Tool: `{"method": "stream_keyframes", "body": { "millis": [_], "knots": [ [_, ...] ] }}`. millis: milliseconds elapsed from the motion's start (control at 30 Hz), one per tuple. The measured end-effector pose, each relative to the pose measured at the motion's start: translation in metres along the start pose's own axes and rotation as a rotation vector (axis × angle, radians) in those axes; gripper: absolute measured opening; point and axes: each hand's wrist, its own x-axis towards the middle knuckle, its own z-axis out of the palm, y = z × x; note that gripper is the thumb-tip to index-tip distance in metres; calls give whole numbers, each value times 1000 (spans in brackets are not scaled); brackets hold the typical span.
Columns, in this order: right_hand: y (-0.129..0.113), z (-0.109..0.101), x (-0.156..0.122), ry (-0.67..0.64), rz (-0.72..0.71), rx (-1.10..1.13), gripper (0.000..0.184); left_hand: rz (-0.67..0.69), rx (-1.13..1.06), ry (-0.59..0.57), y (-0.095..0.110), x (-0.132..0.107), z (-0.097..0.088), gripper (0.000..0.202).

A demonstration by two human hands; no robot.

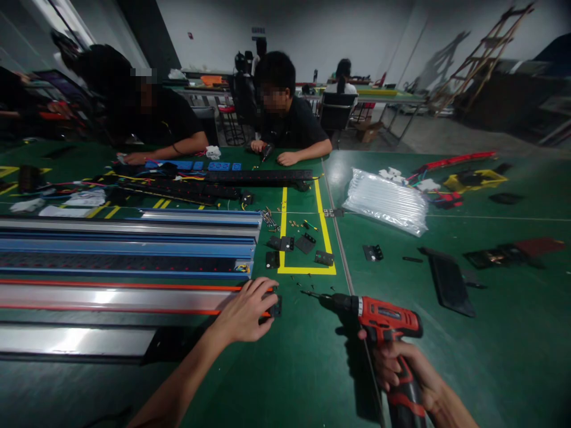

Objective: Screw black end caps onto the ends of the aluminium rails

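My left hand is closed round the end of a silver rail with orange edges, its fingers and thumb about a black end cap there. The palm hides part of the joint. In my right hand is a red and black cordless drill, held by its handle. The drill's bit points left toward the end cap, a short way apart from it. Several small dark screws lie on the green table near the bit's tip.
Blue-edged rails lie beyond the orange one, and another silver rail lies nearer. Black brackets and small hardware sit around a yellow-taped rectangle. To the right are a plastic-wrapped bundle and a phone-like black slab. Two people work opposite.
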Motion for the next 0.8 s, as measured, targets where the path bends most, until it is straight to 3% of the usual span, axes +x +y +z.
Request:
{"method": "stream_keyframes", "body": {
  "millis": [233, 400, 500, 600, 700, 800],
  "knots": [
    [50, 7, -21, 61, 37, 61, 22, 57, 4, 125, -2, -6, 3, 48],
    [63, 23, -22, 135, 16, 91, 18, 77, 18, 245, -3, -10, 3, 46],
    [62, 28, -19, 169, -10, 68, 17, 108, -8, 410, -5, -16, 8, 39],
    [60, 30, -14, 206, -58, 10, 19, 121, -125, 679, -1, -21, 11, 26],
    [59, 28, -8, 274, -64, -56, 21, 100, -229, 853, 19, -20, -7, 21],
    [59, 28, -1, 343, -74, -121, 27, 164, -291, 919, 56, -23, -51, 25]
  ]
}}
